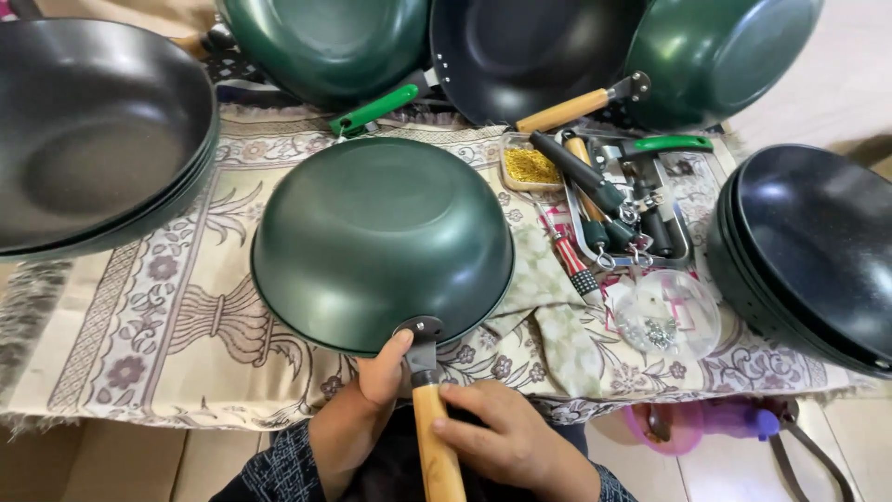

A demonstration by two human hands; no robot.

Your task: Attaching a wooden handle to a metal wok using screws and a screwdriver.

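Observation:
A dark green wok (381,237) lies upside down on a patterned cloth (158,307) in the middle. A metal bracket (421,339) joins its near rim to a wooden handle (437,446). My left hand (358,409) grips at the bracket, its thumb pressed against the metal near the rim. On the wooden handle just below the bracket, the fingers of my right hand (511,437) are wrapped around the wood.
Stacked black woks (84,139) sit left, another black stack (808,251) right. Green and black woks (520,51) lean at the back. A metal tray (683,246) holds spare handles, beside a container of gold screws (530,165), a screwdriver (567,256) and a clear bowl (667,314).

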